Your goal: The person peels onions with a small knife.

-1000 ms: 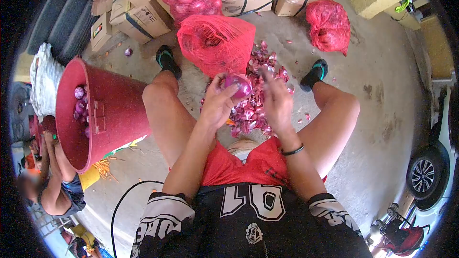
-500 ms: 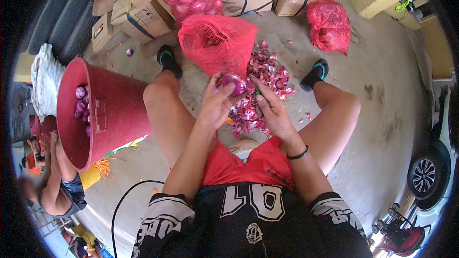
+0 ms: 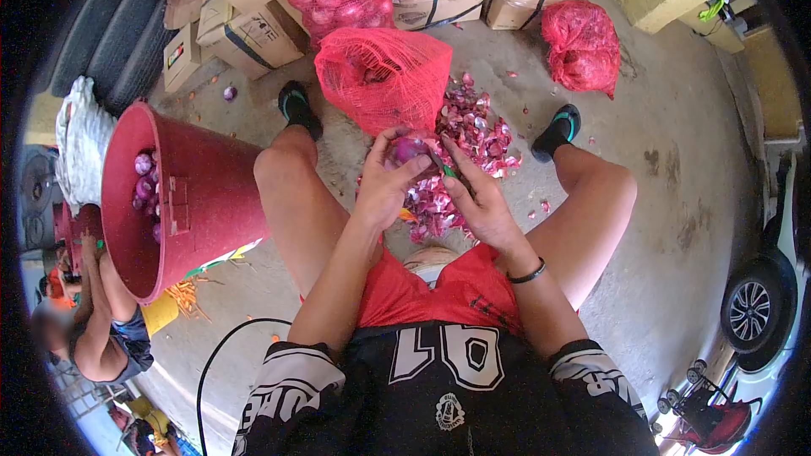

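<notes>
A purple-red onion (image 3: pixel 409 150) sits in my left hand (image 3: pixel 384 179), the fingers curled round its far side and the thumb across its near side. My right hand (image 3: pixel 480 196) grips a small knife (image 3: pixel 448 171) with a green handle, its dark blade close to the onion's right side. Under both hands spreads a pile of loose onion skins (image 3: pixel 477 135) on the floor. Just beyond the left hand stands a red mesh sack (image 3: pixel 384 76), its mouth open towards me.
On the left a large red tub (image 3: pixel 198 194) leans over with several onions (image 3: pixel 145 181) inside. Full onion sacks (image 3: pixel 581 46) and cardboard boxes (image 3: pixel 443 13) line the back. A co-worker (image 3: pixel 97 321) sits at the far left. A car wheel (image 3: pixel 750 311) and a stroller (image 3: pixel 714 422) are at right.
The right hand has turned, and the knife's green handle and blade now show more. The onion has shifted slightly in my left hand. The co-worker's hands have moved a little.
</notes>
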Motion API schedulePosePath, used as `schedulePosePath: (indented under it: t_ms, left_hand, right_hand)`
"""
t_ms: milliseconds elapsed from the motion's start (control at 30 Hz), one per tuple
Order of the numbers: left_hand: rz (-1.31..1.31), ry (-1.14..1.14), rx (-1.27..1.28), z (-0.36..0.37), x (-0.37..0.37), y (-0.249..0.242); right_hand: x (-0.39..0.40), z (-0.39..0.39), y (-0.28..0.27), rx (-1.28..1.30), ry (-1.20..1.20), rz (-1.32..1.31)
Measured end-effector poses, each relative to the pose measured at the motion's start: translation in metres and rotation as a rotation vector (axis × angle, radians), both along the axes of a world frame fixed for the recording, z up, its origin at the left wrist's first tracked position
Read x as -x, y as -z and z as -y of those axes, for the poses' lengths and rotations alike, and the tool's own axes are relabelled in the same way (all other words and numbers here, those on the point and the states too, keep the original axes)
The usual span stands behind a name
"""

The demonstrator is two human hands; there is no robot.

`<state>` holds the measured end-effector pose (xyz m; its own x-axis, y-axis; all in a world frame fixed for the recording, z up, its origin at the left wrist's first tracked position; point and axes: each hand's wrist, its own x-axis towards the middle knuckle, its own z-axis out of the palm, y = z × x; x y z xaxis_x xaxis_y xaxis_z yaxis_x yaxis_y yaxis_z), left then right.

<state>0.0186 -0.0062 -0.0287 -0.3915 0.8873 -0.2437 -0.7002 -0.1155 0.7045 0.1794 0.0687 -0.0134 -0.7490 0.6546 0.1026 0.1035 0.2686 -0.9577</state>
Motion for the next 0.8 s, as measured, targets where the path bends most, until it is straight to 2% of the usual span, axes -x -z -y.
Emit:
schedulePosePath:
  t_ms: [233,333,433,700,800]
  left_hand:
    - [-0.176,-0.026,0.0,-0.001,0.001,0.006]
    - [-0.17,-0.028,-0.001,-0.001,0.001,0.007]
    - [-0.165,-0.032,0.005,-0.002,0.0,0.007]
    - [-0.161,-0.027,0.021,-0.003,-0.001,0.001]
    - [-0.181,-0.034,0.033,-0.003,-0.002,0.003]
  right_hand:
    - [0.004,-0.002,0.001,-0.101,0.008,-0.071]
    - [0.0,-0.004,-0.005,-0.012,0.006,0.096]
    - [0.004,-0.002,0.003,0.025,0.045,-0.083]
    - [0.0,0.0,0.006,0.223,0.023,-0.055]
    - [-0.003,0.004,0.002,0.433,0.036,-0.043]
